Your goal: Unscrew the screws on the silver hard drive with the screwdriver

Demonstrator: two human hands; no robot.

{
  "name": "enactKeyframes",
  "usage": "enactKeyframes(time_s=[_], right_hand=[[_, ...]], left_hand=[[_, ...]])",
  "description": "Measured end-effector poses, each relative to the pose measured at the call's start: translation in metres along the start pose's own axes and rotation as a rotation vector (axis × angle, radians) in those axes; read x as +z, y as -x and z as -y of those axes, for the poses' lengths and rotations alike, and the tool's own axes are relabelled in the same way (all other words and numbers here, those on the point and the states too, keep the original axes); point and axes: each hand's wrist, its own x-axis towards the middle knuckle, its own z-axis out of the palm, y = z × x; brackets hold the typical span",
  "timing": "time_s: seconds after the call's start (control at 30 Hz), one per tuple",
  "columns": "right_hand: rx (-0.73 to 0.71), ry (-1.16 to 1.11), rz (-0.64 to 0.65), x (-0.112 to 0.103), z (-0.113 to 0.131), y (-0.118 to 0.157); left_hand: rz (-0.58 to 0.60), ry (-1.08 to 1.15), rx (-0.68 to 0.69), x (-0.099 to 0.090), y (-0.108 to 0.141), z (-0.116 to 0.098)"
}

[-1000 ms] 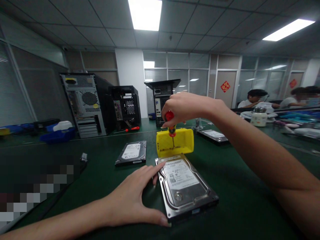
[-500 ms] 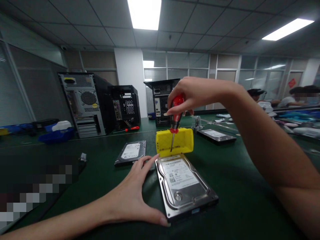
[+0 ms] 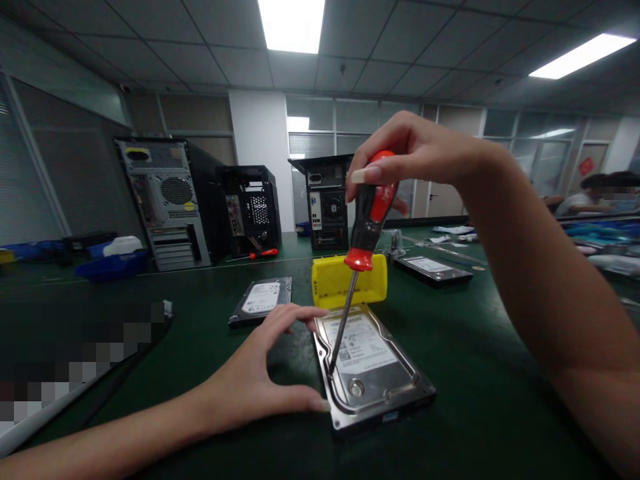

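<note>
A silver hard drive point(image 3: 373, 380) with a white label lies flat on the green table in front of me. My left hand point(image 3: 255, 363) braces its left side, thumb by the near corner and fingertips at the far one. In my right hand point(image 3: 400, 160) is a red-and-black screwdriver point(image 3: 369, 220), gripped from above by its handle. Its shaft slants down to the left, and the tip is at the drive's left rim; a screw there is too small to make out. Just behind the drive, a yellow bin point(image 3: 330, 280) lies with its opening facing me, small dark bits inside.
A second hard drive point(image 3: 263, 298) lies to the left, another drive point(image 3: 433, 270) to the right. Computer cases point(image 3: 175, 200) stand at the back, with a red-handled screwdriver point(image 3: 263, 254) before them. A blue bin point(image 3: 113, 265) sits at the left. People sit far right.
The screwdriver tip has moved from the yellow bin towards me, onto the drive's left rim. My left thumb has shifted slightly up and left along the drive.
</note>
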Motion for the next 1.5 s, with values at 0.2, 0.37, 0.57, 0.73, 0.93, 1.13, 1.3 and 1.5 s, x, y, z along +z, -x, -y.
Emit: enactKeyframes(time_s=[0.2, 0.37, 0.57, 0.73, 0.93, 1.13, 1.3, 1.5], right_hand=[[0.014, -0.004, -0.006, 0.002, 0.001, -0.001], [0.001, -0.004, -0.006, 0.002, 0.002, -0.001], [-0.013, -0.019, -0.029, 0.004, 0.001, -0.003], [0.009, 0.006, -0.036, 0.005, 0.004, -0.002], [0.022, 0.009, -0.06, 0.004, 0.002, -0.001], [0.093, 0.059, -0.086, 0.002, 0.002, 0.0], [0.089, 0.047, -0.084, 0.002, 0.002, 0.001], [0.07, 0.057, -0.101, 0.005, 0.003, -0.001]], left_hand=[[-0.021, -0.064, 0.146, -0.001, 0.0, -0.003], [-0.013, 0.0, 0.115, 0.003, -0.001, -0.002], [-0.059, 0.062, 0.07, 0.008, -0.003, -0.005], [-0.086, 0.061, 0.043, 0.01, -0.004, -0.007], [-0.104, 0.083, 0.003, 0.01, -0.005, -0.007], [-0.128, 0.108, -0.007, 0.008, -0.006, -0.004], [-0.131, 0.07, -0.041, 0.008, -0.006, -0.002], [-0.125, 0.057, -0.047, 0.01, -0.006, -0.002]])
